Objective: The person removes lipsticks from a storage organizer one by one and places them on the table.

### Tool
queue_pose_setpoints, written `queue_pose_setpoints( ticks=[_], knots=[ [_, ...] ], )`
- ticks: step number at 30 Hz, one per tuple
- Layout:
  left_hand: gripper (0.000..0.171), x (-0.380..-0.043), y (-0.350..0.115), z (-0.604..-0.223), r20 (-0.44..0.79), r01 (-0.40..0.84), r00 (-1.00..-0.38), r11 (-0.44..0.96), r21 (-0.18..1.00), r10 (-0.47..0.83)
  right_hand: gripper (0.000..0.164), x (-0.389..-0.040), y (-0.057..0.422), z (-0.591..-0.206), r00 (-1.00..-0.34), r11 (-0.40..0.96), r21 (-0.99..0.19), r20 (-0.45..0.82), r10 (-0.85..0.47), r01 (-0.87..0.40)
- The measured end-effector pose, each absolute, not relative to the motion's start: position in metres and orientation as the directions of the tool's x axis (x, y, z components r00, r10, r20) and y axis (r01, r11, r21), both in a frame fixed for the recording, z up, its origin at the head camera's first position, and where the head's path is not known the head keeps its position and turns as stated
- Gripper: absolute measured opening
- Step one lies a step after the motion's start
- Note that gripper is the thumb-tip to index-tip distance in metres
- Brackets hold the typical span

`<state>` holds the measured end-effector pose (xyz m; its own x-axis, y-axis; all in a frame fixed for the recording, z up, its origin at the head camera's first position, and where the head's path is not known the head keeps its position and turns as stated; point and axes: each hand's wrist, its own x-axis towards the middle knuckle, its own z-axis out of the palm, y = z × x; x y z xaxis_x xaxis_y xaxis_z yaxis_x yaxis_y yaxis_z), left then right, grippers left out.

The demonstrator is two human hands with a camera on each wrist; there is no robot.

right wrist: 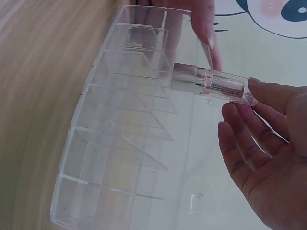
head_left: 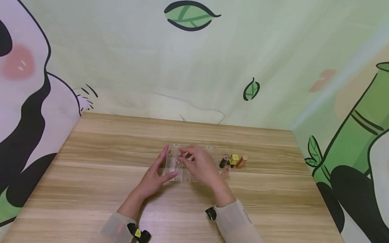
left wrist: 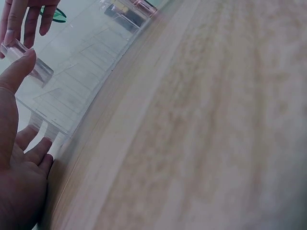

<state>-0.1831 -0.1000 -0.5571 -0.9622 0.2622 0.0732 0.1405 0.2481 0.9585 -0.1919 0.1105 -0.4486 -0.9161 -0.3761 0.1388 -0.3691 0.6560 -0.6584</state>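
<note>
A clear plastic organizer [head_left: 171, 170] with several compartments stands on the table. My right hand [head_left: 202, 165] pinches the clear end of a lipstick tube [right wrist: 220, 85] between thumb and fingers. In the right wrist view the tube lies nearly sideways, its silvery end at the tops of the organizer's dividers [right wrist: 148, 115]. My left hand [head_left: 153, 180] is at the organizer's left side, thumb and fingers spread. In the left wrist view its lower fingers touch the clear wall, and its thumb [left wrist: 19, 72] overlaps the tube.
Right of the organizer stand a dark tube [head_left: 224, 161], a yellow block-shaped item [head_left: 234, 159], an orange-brown one [head_left: 242, 162] and a clear pinkish tube [head_left: 226, 171]. The wooden table [head_left: 273, 202] meets a printed cloth backdrop [head_left: 130, 67] behind.
</note>
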Motion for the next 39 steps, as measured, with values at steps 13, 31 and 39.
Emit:
queue_pose_setpoints(
  ticks=[13, 31, 39],
  knots=[
    [0.098, -0.183, -0.100, -0.559, 0.072, 0.132, -0.962, 0.218, 0.967, 0.263, 0.034, -0.189, 0.118, -0.440, -0.906, 0.625, -0.667, 0.202, -0.372, -0.405],
    [0.099, -0.182, -0.098, -0.557, 0.050, 0.109, -0.967, 0.229, 0.967, 0.248, 0.029, -0.184, 0.139, -0.428, -0.924, 0.620, -0.690, 0.220, -0.312, -0.373],
    [0.097, -0.171, -0.096, -0.531, 0.054, 0.111, -0.965, 0.209, 0.972, 0.258, 0.026, -0.183, 0.153, -0.425, -0.923, 0.621, -0.683, 0.253, -0.291, -0.383]
  ],
)
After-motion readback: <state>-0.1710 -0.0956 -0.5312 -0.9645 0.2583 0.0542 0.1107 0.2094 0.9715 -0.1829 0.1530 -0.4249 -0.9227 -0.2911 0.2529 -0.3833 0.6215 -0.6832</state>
